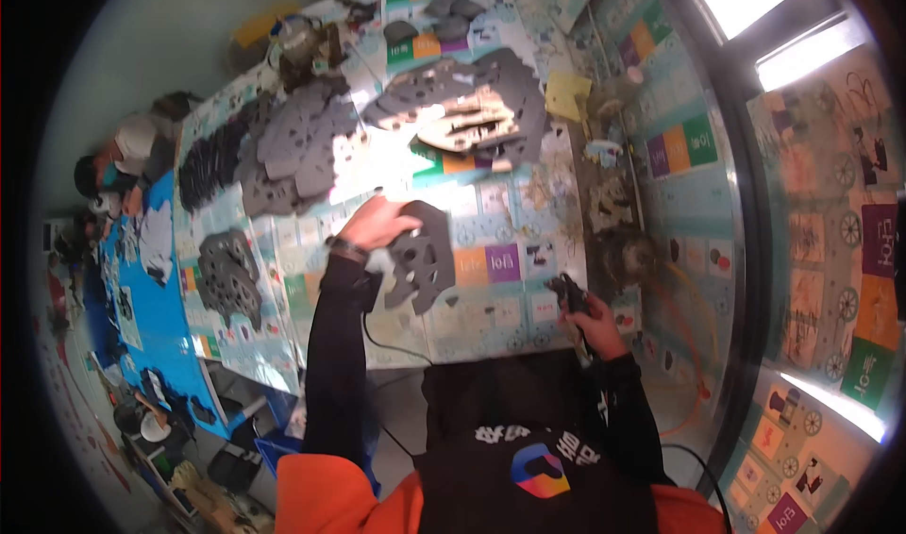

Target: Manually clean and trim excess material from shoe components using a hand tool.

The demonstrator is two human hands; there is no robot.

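Near the middle of the table, my left hand grips the upper edge of a dark grey sheet piece with several cut-out holes. Its material looks like foam or leather; I cannot tell which. At the table's right front corner, my right hand is closed round a small black hand tool, whose exact kind is unclear. A tiny dark scrap lies beside the sheet's lower end. Further left rests a stack of similar holed pieces.
Behind my left hand lie heaps of grey pieces and a second pile in bright glare. Several rounded grey pieces sit at the far edge. A round dark object stands right of the table. A blue table is at the left.
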